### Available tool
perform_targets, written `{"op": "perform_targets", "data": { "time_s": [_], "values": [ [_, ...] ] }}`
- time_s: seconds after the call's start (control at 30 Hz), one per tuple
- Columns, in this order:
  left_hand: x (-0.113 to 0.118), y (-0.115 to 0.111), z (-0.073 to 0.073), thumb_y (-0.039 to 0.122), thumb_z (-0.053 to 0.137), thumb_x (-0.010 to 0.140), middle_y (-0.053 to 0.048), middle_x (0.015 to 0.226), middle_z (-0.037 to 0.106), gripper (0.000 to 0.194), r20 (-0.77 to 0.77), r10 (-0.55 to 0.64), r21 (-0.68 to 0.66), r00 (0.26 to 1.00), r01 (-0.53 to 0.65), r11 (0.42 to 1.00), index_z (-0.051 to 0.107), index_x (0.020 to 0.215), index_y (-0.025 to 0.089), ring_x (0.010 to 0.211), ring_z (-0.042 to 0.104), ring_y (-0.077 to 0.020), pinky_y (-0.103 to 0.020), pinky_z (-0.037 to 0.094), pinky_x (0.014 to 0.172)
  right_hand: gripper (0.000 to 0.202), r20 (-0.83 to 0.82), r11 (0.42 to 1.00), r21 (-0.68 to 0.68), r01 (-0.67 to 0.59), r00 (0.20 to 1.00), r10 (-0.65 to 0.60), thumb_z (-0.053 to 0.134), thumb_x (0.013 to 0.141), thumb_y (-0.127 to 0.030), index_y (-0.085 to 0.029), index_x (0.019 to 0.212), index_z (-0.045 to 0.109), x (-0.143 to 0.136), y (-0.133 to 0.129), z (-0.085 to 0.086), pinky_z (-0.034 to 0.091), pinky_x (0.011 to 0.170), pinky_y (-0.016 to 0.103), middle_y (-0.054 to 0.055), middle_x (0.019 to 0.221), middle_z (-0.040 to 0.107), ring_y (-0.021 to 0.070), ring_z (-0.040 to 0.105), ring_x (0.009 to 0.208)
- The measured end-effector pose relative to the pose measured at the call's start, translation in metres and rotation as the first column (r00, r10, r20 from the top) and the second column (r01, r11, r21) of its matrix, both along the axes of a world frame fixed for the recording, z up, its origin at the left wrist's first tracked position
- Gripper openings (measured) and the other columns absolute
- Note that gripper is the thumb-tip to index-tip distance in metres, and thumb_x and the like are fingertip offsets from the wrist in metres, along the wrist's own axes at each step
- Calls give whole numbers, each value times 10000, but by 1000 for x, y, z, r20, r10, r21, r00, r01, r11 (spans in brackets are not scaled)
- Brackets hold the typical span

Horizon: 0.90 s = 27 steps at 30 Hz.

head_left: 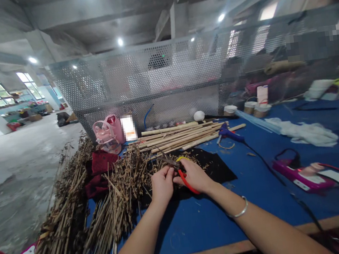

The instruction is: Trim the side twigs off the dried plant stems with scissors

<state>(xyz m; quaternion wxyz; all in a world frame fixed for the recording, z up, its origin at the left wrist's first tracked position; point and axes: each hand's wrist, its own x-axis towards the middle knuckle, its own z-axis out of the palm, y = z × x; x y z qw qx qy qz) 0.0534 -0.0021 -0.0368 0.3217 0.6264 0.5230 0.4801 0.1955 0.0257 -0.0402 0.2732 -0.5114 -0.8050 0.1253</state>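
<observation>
My right hand (195, 175) is closed around the scissors (169, 159), which have one red and one yellow handle. Their dark blades point up and to the left, away from me. Close beside it, my left hand (162, 185) is closed, thumb against fingers; what it pinches is hidden. Both hands are over a black cloth (217, 166) strewn with dry plant bits. Just left of my left hand lies a heap of dried plant stems (121, 190) with small brown heads.
Pale sticks (183, 137) lie behind the cloth, with a blue glue gun (228, 133) at their right. A magenta power strip (304, 178) and cords lie on the blue table (197, 230). Longer dried stems (55, 227) stretch along the left. A perforated metal screen (139, 81) stands behind.
</observation>
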Motion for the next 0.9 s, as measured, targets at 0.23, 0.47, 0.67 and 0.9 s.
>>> {"op": "perform_targets", "data": {
  "time_s": [0.23, 0.47, 0.67, 0.9],
  "values": [
    [1, -1, 1, 266, 414, 818, -7, 632, 623, 260, -62, 23, 50, 998, -20, 999, 616, 690, 163, 577, 528, -118, -203, 346, 550, 300, -38, 994, -96, 42, 998, -46, 614, 689, -424, -201, 837, 479, 1, 0, -7, 337, 576, 233, 17, 775, 580, 148, 538, 681],
    [-1, -1, 2, 255, 424, 812, 0, 586, 587, 253, -133, 86, 79, 987, -76, 994, 600, 655, 162, 532, 471, -104, -204, 308, 524, 305, -8, 993, -100, 64, 998, -65, 591, 692, -481, -205, 774, 490, 0, 1, -10, 289, 494, 218, -3, 673, 566, 121, 494, 553],
    [-2, 1, -1, 266, 427, 813, -32, 682, 622, 248, -124, 90, 88, 988, -80, 993, 647, 834, 155, 587, 493, -120, -214, 347, 552, 280, -10, 988, -144, 51, 999, -53, 574, 718, -467, -197, 756, 511, 1, 2, -6, 297, 499, 215, -5, 641, 562, 111, 482, 525],
    [-2, 4, -5, 215, 401, 817, -38, 685, 602, 229, -149, 107, 90, 983, -94, 991, 618, 801, 145, 612, 510, -126, -227, 362, 588, 303, 69, 994, -95, 56, 996, -49, 568, 717, -481, -202, 813, 499, 1, -1, 0, 303, 531, 223, 5, 692, 577, 140, 533, 611]
  ]
}}
